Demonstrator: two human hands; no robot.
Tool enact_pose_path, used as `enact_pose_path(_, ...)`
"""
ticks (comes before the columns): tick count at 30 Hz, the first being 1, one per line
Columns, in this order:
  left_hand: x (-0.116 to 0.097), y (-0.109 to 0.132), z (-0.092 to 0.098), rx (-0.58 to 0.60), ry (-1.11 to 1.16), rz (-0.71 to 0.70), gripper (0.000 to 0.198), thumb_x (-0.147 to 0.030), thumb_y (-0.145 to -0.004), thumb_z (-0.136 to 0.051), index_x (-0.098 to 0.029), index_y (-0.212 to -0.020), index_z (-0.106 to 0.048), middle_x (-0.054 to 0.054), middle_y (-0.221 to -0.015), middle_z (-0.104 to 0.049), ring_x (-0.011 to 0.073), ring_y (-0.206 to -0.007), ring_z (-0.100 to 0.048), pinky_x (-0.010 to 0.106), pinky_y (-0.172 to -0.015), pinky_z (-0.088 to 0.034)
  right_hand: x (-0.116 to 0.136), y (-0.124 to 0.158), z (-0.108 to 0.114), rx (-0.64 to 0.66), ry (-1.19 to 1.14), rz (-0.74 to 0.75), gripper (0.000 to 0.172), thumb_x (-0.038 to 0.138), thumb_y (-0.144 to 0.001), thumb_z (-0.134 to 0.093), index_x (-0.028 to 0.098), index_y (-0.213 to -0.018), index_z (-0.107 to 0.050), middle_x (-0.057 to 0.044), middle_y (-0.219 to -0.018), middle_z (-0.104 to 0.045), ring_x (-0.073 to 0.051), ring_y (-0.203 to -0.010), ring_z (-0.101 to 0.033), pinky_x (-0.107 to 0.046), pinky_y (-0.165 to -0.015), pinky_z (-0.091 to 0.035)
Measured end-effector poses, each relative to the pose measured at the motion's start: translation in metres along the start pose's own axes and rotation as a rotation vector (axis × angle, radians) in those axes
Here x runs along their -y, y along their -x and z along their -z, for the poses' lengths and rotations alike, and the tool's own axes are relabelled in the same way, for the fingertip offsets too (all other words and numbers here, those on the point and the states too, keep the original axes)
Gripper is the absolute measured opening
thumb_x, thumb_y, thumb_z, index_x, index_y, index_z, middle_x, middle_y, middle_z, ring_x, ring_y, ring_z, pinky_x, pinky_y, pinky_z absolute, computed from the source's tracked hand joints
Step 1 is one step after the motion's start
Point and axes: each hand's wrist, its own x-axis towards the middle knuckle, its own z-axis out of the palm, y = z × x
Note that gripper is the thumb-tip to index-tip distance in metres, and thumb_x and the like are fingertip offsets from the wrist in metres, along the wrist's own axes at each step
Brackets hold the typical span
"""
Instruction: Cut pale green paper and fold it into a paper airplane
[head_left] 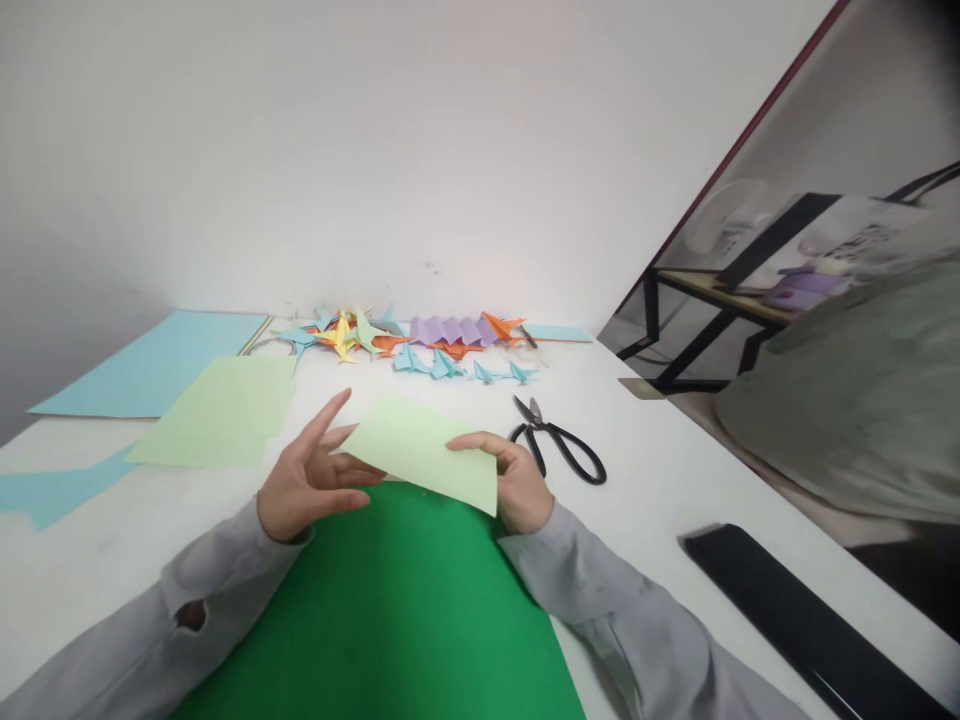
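A pale green sheet of paper [420, 450] is held up above a green mat [420, 610], tilted in the air. My right hand [517, 480] pinches its right side between thumb and fingers. At the sheet's left corner, my left hand [319, 475] has its fingers spread, with the thumb apart below; its fingertips reach the paper's edge, and I cannot tell whether they touch. Just right of my right hand lies a pair of scissors [555, 430] with black handles, blades slightly apart.
Folded paper pieces [352, 335], a pleated purple paper [454, 331] and small blue folded shapes [446, 365] line the wall. Left are a blue sheet [165, 365], green sheets [217, 410] and blue scraps [60, 488]. A black flat object [810, 620] lies right, near a shelf [712, 285].
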Motion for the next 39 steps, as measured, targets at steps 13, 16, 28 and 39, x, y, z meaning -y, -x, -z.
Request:
enact_pose_path(13,0.0,-0.005,-0.001,-0.074,-0.382,-0.065,0.02,-0.023,-0.06,-0.077,-0.023,-0.08,-0.076,0.01,-0.093,-0.072,0.0252,-0.085,-0.067,0.032,-0.073,-0.055,0.004,0.004,-0.007,0.106,0.113,0.091,0.049,0.015,-0.044,-0.085,0.023,-0.09,-0.07,-0.003,-0.086,-0.069,-0.018,-0.079,-0.066,-0.028,-0.072,-0.052)
enact_pose_path(16,0.001,-0.003,-0.002,-0.118,-0.352,-0.099,0.017,-0.023,-0.059,-0.078,-0.022,-0.076,-0.077,0.012,-0.108,-0.068,0.0286,-0.098,-0.063,0.034,-0.078,-0.053,0.004,0.004,-0.006,0.098,0.18,0.196,0.041,0.021,-0.047,-0.085,0.023,-0.085,-0.072,-0.004,-0.089,-0.066,-0.019,-0.084,-0.063,-0.029,-0.076,-0.051)
enact_pose_path(28,0.008,0.001,-0.019,-0.3,-0.126,0.031,0.011,-0.022,-0.052,-0.081,-0.02,-0.059,-0.073,0.004,-0.086,-0.073,0.0246,-0.086,-0.065,0.034,-0.075,-0.054,-0.01,0.009,-0.015,-0.156,0.021,0.145,0.017,0.036,-0.069,-0.072,0.019,-0.069,-0.072,-0.004,-0.08,-0.069,-0.017,-0.074,-0.062,-0.03,-0.067,-0.048)
enact_pose_path(39,0.015,0.002,-0.025,-0.526,-0.2,0.058,0.034,-0.02,-0.052,-0.081,-0.018,-0.063,-0.049,-0.007,-0.054,-0.06,0.0083,-0.051,-0.054,0.019,-0.048,-0.044,-0.004,0.008,-0.022,-0.373,0.064,0.093,0.035,0.033,-0.049,-0.081,0.019,-0.065,-0.052,0.012,-0.042,-0.039,-0.004,-0.039,-0.03,-0.018,-0.039,-0.024)
